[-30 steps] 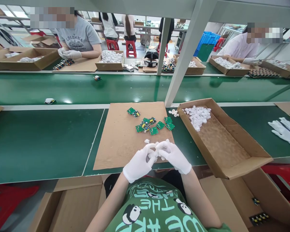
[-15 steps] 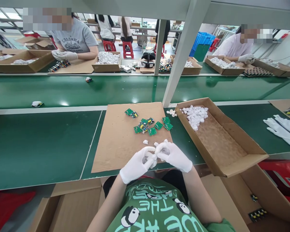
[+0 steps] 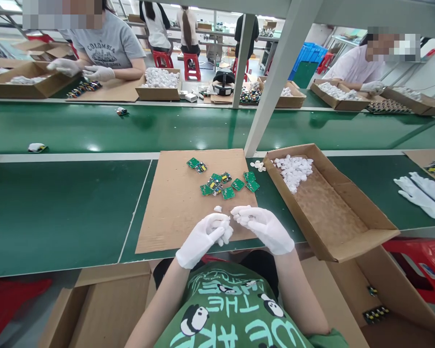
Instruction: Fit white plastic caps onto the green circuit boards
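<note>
My left hand (image 3: pixel 205 239), in a white glove, is curled closed above the near edge of the cardboard sheet (image 3: pixel 174 208). White on white, whatever lies in its fingers cannot be made out. Just to its right, my right hand (image 3: pixel 264 227), gloved too, has its fingers stretched out and held low over the sheet, apart from the left. A small white plastic piece (image 3: pixel 218 209) lies beyond my left fingertips. Farther up the sheet are several green circuit boards (image 3: pixel 228 193), some showing yellow and black components (image 3: pixel 214 184).
Right of the sheet stands a cardboard box (image 3: pixel 342 212) with white plastic pieces (image 3: pixel 293 169) in its far corner. Small cream pieces (image 3: pixel 258 166) lie beside it. White gloves (image 3: pixel 420 193) rest far right. A metal post (image 3: pixel 271 82) rises behind; co-workers sit across the green belt (image 3: pixel 159 128).
My right hand has drawn away from my left, its fingers straightening out of a pinch. The left stays curled. Items on the belt have shifted left; the co-worker at far left has parted their hands.
</note>
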`<state>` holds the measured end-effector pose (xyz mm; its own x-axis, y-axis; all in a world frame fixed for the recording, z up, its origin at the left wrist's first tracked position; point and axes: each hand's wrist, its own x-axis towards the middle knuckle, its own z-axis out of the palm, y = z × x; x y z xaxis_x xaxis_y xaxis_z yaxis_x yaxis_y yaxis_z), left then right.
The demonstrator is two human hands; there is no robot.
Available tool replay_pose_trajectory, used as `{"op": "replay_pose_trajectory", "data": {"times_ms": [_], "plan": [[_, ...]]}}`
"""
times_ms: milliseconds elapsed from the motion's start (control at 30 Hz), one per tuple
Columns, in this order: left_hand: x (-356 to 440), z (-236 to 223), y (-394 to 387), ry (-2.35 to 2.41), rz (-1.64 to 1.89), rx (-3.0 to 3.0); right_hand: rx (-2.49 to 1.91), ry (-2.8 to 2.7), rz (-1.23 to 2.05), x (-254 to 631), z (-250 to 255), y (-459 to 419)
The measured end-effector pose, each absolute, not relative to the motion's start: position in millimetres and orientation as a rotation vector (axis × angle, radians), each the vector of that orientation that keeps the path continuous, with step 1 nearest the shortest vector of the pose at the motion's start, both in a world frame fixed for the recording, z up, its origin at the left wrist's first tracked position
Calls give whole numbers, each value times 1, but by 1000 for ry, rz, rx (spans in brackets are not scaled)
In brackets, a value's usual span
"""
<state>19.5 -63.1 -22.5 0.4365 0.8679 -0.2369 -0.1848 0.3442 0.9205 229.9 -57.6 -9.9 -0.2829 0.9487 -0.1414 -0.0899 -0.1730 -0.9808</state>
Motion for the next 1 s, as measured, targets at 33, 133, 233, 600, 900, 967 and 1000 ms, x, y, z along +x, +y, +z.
{"op": "replay_pose_trajectory", "data": {"times_ms": [33, 133, 233, 600, 900, 967, 1000], "plan": [[19, -25, -62, 849, 819, 963, -1105, -1205, 1576, 231, -11, -58], [17, -30, -62, 839, 826, 932, -1185, -1165, 1500, 234, -12, -59], [18, -29, -65, 836, 809, 924, -1258, -1204, 1460, 233, -10, -60], [23, -18, -72, 854, 786, 1081, -1198, -1786, 1166, 214, -20, -63], [23, -16, -77, 868, 740, 1082, -1203, -1673, 1438, 211, -10, -71], [21, -17, -78, 844, 719, 1103, -1216, -1636, 1473, 213, -7, -71], [19, -17, -79, 833, 703, 1112, -1228, -1597, 1474, 214, -6, -71]]}}
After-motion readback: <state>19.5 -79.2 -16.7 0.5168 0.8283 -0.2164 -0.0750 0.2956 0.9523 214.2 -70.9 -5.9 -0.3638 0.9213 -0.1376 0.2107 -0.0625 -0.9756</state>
